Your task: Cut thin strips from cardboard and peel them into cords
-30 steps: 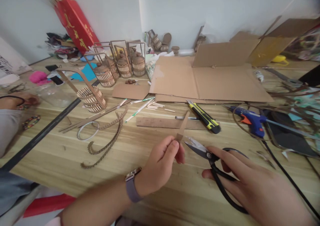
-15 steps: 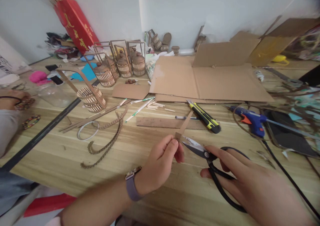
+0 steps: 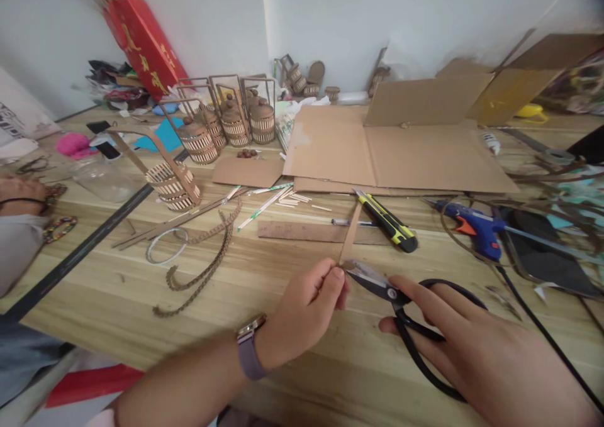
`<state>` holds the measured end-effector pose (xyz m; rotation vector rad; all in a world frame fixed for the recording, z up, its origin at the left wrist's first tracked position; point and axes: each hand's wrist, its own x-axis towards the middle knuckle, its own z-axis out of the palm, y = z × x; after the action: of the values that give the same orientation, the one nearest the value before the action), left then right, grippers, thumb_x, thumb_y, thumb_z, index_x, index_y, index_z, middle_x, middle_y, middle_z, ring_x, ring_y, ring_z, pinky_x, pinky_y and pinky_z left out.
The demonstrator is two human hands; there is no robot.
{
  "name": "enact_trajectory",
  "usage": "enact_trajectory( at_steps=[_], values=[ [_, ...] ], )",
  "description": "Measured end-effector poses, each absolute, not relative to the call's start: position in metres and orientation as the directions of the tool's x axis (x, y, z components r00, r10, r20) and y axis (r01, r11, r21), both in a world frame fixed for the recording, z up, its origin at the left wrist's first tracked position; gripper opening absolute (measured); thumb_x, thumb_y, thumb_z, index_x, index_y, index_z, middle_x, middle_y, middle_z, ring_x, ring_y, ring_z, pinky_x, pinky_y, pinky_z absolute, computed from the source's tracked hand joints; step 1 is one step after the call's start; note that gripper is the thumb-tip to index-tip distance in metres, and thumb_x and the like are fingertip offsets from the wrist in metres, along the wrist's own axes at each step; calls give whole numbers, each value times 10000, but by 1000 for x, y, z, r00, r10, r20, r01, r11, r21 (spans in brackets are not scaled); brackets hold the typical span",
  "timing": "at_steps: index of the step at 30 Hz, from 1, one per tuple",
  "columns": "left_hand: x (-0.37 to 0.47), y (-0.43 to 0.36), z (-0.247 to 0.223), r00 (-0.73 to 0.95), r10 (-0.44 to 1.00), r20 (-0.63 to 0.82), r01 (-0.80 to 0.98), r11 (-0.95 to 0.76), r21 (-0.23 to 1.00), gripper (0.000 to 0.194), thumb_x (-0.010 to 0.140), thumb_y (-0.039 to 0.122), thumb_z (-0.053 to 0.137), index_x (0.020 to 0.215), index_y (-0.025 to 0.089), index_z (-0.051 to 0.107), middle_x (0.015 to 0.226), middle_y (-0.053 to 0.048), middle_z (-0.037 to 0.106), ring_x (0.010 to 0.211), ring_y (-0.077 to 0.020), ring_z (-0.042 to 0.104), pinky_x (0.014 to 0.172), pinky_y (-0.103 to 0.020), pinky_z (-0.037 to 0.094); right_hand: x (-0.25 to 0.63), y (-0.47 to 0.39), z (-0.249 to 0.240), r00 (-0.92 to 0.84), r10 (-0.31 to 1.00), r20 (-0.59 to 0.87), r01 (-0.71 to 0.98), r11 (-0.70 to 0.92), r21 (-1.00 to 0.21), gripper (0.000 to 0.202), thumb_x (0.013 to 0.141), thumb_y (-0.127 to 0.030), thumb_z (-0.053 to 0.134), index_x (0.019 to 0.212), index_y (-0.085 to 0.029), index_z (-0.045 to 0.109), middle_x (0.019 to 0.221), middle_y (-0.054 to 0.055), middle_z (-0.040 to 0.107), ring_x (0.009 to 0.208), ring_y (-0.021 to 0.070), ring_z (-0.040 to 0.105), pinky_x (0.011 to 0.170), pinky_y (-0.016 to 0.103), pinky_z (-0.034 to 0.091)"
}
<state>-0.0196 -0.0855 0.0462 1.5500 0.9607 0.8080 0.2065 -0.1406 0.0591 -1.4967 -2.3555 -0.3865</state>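
Between thumb and fingers, my left hand [image 3: 306,310] pinches the lower end of a narrow brown cardboard strip [image 3: 350,233]. The strip slants up and away, its upper end near a black and yellow utility knife [image 3: 387,221]. My right hand [image 3: 472,339] is wrapped round the handles of black-handled scissors [image 3: 391,293], whose tips point left and lie close beside the left fingertips. The blades look slightly apart. Beyond the hands, a flat cardboard piece [image 3: 292,231] and a pen [image 3: 337,222] lie on the wooden table [image 3: 212,345].
Small woven baskets [image 3: 174,185] stand at the back left. Cardboard sheets [image 3: 330,147] lie behind the knife. A blue glue gun [image 3: 481,229] and its black cable are on the right. Curved brown strips [image 3: 207,277] lie left. Another person's hand [image 3: 21,194] rests at the far left.
My left fingers have shifted slightly right, and the small brown piece at their tips is now mostly hidden. The strip stands steeper. The scissors have moved very slightly.
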Motion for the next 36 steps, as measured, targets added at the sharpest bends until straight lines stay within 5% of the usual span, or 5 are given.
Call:
enact_trajectory(
  at_steps=[8, 16, 21, 27, 36],
  values=[
    [-21, -86, 52, 488, 869, 78, 181, -189, 965, 368, 1056, 393, 345, 751, 218, 452, 686, 27, 476, 668, -136, 481, 667, -276, 361, 209, -145, 58, -211, 972, 102, 863, 235, -447, 411, 879, -563, 663, 1203, -314, 704, 758, -4, 763, 536, 169, 698, 460, 223, 509],
    [-23, -86, 54, 521, 843, 133, 181, -262, 948, 342, 1065, 369, 317, 791, 219, 457, 728, 13, 497, 697, -146, 487, 695, -282, 375, 201, -139, 69, -210, 977, -22, 746, 146, -650, 290, 849, -501, 692, 1067, -319, 752, 737, -20, 772, 538, 181, 704, 458, 232, 538],
    [-22, -87, 52, 529, 836, 143, 200, -287, 937, 349, 1065, 390, 312, 794, 223, 456, 734, 1, 511, 701, -158, 491, 694, -291, 382, 204, -142, 68, -217, 976, 8, 756, 173, -631, 271, 842, -508, 701, 1044, -336, 752, 792, -18, 794, 559, 190, 721, 452, 234, 546],
    [-21, -87, 49, 503, 856, 122, 199, -252, 947, 352, 1058, 395, 335, 779, 218, 458, 723, 7, 508, 693, -147, 491, 678, -285, 373, 216, -147, 52, -208, 969, 131, 865, 245, -438, 410, 892, -559, 647, 1222, -319, 686, 847, -2, 775, 605, 167, 727, 485, 213, 545],
    [-16, -83, 41, 410, 911, 54, 58, -84, 995, 311, 1050, 373, 374, 834, 201, 517, 679, 32, 521, 659, -122, 522, 707, -252, 424, 256, -151, 24, -391, 910, 136, 876, 414, -247, 512, 918, -263, 583, 1429, -298, 574, 1093, 64, 757, 937, 209, 762, 776, 287, 623]
  ],
)
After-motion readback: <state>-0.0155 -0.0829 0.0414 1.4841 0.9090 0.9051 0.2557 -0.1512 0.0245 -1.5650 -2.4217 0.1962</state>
